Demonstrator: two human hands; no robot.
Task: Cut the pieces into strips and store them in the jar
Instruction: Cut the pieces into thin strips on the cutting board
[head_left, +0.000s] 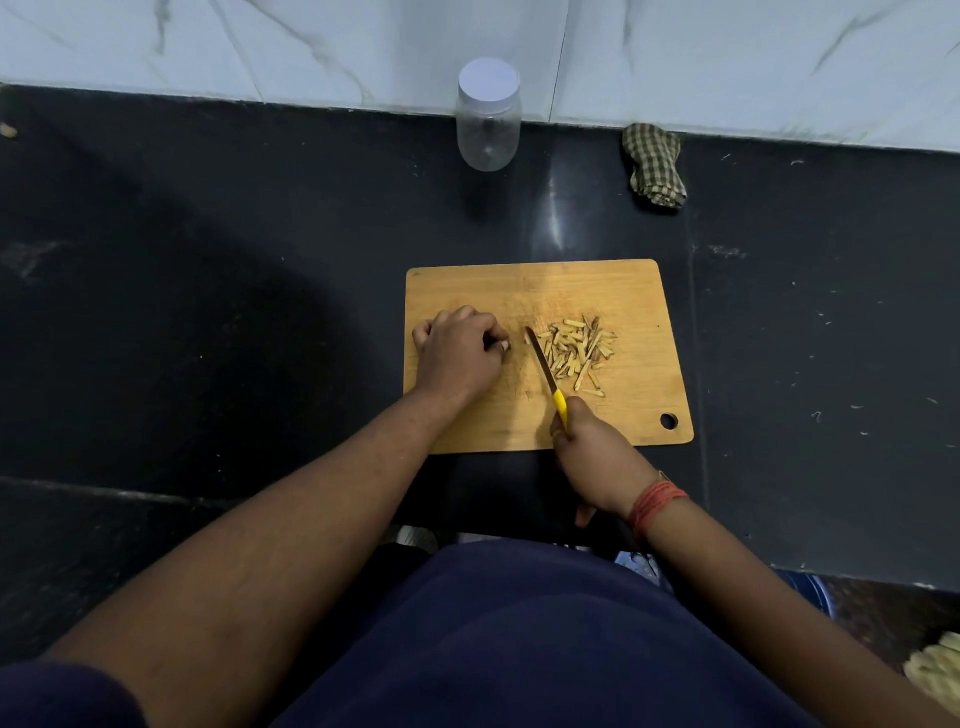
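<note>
Right hand (592, 457) clenched round the yellow handle of the knife (543, 366); blade runs forward from that grip, tip down on the cutting board (545, 280). Strips (576, 351) heaped just right of the blade. Left hand (457, 351), fingers curled, sits left of the blade and pinches what looks like a small uncut piece (505, 345), mostly hidden. Jar (488, 122) stands well beyond both grips at the back of the dark bench (208, 260), lid on. Strips look light, thin, stiff, apt to scatter; best gathered by pinch or scooped with the blade.
</note>
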